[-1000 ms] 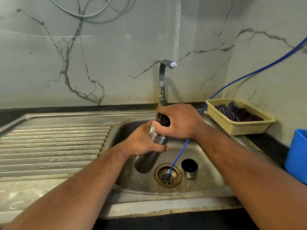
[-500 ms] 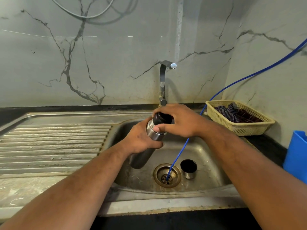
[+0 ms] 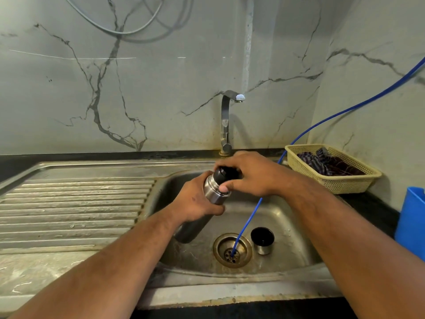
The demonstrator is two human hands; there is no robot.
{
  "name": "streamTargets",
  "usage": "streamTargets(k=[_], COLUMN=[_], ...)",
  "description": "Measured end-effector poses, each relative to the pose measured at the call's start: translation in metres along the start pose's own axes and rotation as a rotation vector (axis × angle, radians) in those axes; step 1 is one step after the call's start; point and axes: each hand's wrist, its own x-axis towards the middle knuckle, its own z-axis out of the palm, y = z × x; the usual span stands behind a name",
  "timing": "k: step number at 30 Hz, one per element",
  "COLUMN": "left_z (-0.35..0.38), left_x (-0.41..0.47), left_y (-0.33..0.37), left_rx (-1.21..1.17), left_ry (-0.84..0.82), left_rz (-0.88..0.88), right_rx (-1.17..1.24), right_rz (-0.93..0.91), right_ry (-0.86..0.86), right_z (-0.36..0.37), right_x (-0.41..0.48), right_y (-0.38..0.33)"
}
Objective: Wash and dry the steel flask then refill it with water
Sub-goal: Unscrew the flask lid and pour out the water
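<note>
I have my left hand [image 3: 197, 201] wrapped around the tilted flask [image 3: 208, 199] over the sink [image 3: 287, 217] and my right hand [image 3: 248, 173] gripping its black stopper [image 3: 224, 172]; a wet grip could drop it onto the cup [image 3: 262, 240] below.

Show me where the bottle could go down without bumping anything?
The ribbed draining board, left of the sink bowl, is bare. So is the counter strip in front of it. The bowl's bottom is crowded: drain, blue tube and steel cup. Right of the sink sit a basket and blue container.
</note>
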Motion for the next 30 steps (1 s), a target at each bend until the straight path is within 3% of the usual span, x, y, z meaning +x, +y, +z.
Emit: streamTargets(k=[3,5,9,16,20,23,30], left_z=[0.0,0.0,0.0,-0.003,-0.003,0.0,-0.001], left_x=[-0.001,-0.002,-0.004,-0.004,-0.003,-0.004,0.001], left_y=[-0.002,-0.001,0.002,-0.003,-0.002,-0.002,-0.009], left_rx=[-0.001,0.002,0.013,0.038,0.047,0.068,0.043], left_ry=[-0.001,0.003,-0.028,-0.002,-0.011,-0.045,-0.015], left_rz=[0.004,-0.002,-0.012,-0.013,-0.008,-0.009,-0.052], right_rx=[0.151,0.225,0.115,0.162,0.173,0.065,0.098], right_rz=[-0.079,0.024,0.219,-0.107,0.132,0.195,-0.103], right_ry=[-0.043,0.02,0.06,-0.021,0.078,0.055,0.082], right_z=[-0.006,-0.002,0.01,-0.001,0.007,0.014,-0.007], right_x=[-0.005,-0.004,0.004,-0.003,0.002,0.004,-0.003], right_y=[0.006,0.003,-0.006,0.009,0.001,-0.005,0.008])
